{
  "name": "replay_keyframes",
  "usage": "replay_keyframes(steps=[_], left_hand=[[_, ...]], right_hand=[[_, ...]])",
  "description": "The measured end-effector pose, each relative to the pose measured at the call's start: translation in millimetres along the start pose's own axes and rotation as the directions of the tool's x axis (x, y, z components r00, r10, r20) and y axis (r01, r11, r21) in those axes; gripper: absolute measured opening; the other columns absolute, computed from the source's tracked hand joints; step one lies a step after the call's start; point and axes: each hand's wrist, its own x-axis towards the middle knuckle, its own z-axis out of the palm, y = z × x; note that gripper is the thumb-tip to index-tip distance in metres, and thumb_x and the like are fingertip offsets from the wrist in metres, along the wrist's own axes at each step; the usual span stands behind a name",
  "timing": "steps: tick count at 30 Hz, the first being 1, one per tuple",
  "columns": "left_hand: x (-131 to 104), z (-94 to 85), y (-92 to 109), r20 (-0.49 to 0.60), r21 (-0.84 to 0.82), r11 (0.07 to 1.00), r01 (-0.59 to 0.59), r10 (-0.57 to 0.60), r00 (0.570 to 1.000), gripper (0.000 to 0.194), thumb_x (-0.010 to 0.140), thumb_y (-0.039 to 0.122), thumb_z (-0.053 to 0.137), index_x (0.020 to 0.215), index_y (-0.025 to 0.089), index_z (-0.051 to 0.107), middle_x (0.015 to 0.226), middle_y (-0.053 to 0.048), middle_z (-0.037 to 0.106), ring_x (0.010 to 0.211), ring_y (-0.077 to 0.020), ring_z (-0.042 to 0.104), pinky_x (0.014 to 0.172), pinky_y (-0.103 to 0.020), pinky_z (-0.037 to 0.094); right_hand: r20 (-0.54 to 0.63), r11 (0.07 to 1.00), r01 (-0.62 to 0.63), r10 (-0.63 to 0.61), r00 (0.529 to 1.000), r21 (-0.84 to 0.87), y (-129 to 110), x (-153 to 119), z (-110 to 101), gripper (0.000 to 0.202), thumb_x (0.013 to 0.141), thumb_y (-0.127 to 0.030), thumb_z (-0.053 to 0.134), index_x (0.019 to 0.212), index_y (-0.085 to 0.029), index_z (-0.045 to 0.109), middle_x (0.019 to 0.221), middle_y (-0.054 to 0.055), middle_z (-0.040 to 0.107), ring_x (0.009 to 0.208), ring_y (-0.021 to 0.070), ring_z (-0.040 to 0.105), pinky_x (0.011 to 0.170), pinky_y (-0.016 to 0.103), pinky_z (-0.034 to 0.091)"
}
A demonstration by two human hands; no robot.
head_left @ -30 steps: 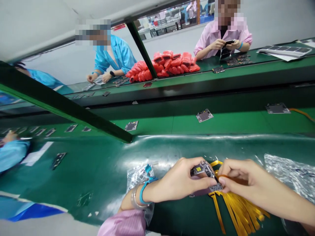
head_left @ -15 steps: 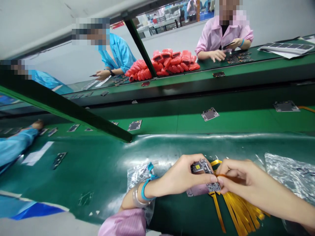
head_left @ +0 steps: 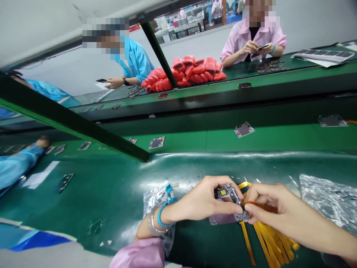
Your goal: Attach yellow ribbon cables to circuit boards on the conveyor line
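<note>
My left hand (head_left: pixel 205 199) grips a small circuit board (head_left: pixel 230 195) between thumb and fingers; the board is tilted and has a yellow square near its upper left. At the board's right edge, my right hand (head_left: pixel 267 204) is closed in a pinch on an orange flex cable (head_left: pixel 258 204). Whether the cable's end is seated in the board, I cannot tell; the fingers cover it. Beneath the hands, a bundle of yellow-orange flex cables (head_left: pixel 272 242) lies fanned out on the green mat (head_left: pixel 200 245).
Clear plastic bags lie at the right (head_left: pixel 329 197) and under my left forearm. Circuit boards (head_left: pixel 244 129) sit on the green conveyor belt (head_left: pixel 189 139) beyond the mat. A green post (head_left: pixel 111 134) slants across the left. Co-workers sit opposite, by a pile of red wrapped packs (head_left: pixel 192 70).
Boards on the conveyor have shifted right. My hands have barely moved, still at the board and cable. Across the way, the person in pink has brought both hands together on a held board.
</note>
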Motion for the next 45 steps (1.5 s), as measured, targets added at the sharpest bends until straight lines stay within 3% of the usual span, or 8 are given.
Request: replay_keyframes(steps=[7, 15, 20, 28, 39, 45], left_hand=[[1.3, 5.7, -0.3, -0.022, -0.031, 0.998, 0.054, -0.054, 0.998, 0.027, 0.071, 0.024, 0.090, 0.091, 0.013, 0.076, 0.082, 0.000, 0.072, 0.073, -0.0098, 0.059, 0.068, -0.020, 0.047], [4.1, 3.0, -3.1, -0.075, 0.000, 0.999, 0.049, -0.049, 0.996, 0.029, 0.071, 0.028, 0.090, 0.092, 0.013, 0.075, 0.080, 0.000, 0.070, 0.070, -0.0100, 0.058, 0.065, -0.021, 0.047], [3.7, 1.5, -3.1, -0.098, -0.019, 0.999, 0.033, -0.035, 0.995, 0.029, 0.075, 0.032, 0.086, 0.094, 0.014, 0.074, 0.082, -0.001, 0.070, 0.070, -0.0101, 0.058, 0.066, -0.021, 0.048], [4.0, 4.0, -3.3, -0.084, 0.091, 0.996, 0.004, 0.004, 0.996, 0.022, 0.079, 0.027, 0.078, 0.096, 0.015, 0.073, 0.086, -0.001, 0.070, 0.075, -0.0117, 0.059, 0.070, -0.023, 0.047], [9.5, -1.3, -6.4, -0.062, 0.044, 0.998, -0.043, 0.046, 0.997, 0.022, 0.085, 0.031, 0.078, 0.100, 0.016, 0.073, 0.093, -0.001, 0.073, 0.081, -0.0115, 0.061, 0.075, -0.022, 0.049], [14.9, -4.4, -8.2, -0.106, 0.101, 0.995, -0.028, 0.039, 0.994, 0.020, 0.080, 0.030, 0.079, 0.089, 0.014, 0.069, 0.078, 0.001, 0.067, 0.069, -0.0094, 0.055, 0.063, -0.020, 0.044]], right_hand=[[0.020, 0.995, -0.001, 0.003, 1.000, -0.098, 1.3, -4.1, -1.5, 0.023, 0.102, -0.033, 0.059, 0.082, -0.021, 0.058, 0.087, 0.001, 0.075, 0.082, 0.0162, 0.070, 0.072, 0.025, 0.049], [-0.045, 0.996, -0.019, 0.015, 0.999, -0.086, 4.7, 0.6, -1.7, 0.027, 0.101, -0.043, 0.061, 0.085, -0.022, 0.064, 0.087, 0.002, 0.077, 0.087, 0.0189, 0.073, 0.079, 0.027, 0.055], [-0.065, 0.998, -0.061, 0.062, 0.996, 0.012, 4.6, 1.9, -3.4, 0.026, 0.099, -0.047, 0.064, 0.091, -0.023, 0.065, 0.094, 0.002, 0.078, 0.096, 0.0221, 0.076, 0.087, 0.030, 0.056], [-0.077, 0.990, -0.026, 0.016, 0.997, -0.136, -0.7, -0.7, -1.5, 0.024, 0.100, -0.041, 0.061, 0.084, -0.023, 0.060, 0.085, 0.001, 0.078, 0.085, 0.0196, 0.075, 0.079, 0.028, 0.055], [-0.098, 0.996, -0.038, 0.029, 0.995, -0.084, 9.3, 6.0, -4.9, 0.023, 0.100, -0.040, 0.060, 0.085, -0.022, 0.059, 0.084, 0.000, 0.076, 0.085, 0.0193, 0.075, 0.075, 0.027, 0.054], [-0.100, 0.999, -0.032, 0.029, 0.995, -0.029, 9.4, 9.7, -4.0, 0.029, 0.098, -0.049, 0.064, 0.086, -0.022, 0.061, 0.084, 0.000, 0.074, 0.090, 0.0208, 0.075, 0.083, 0.030, 0.058]])
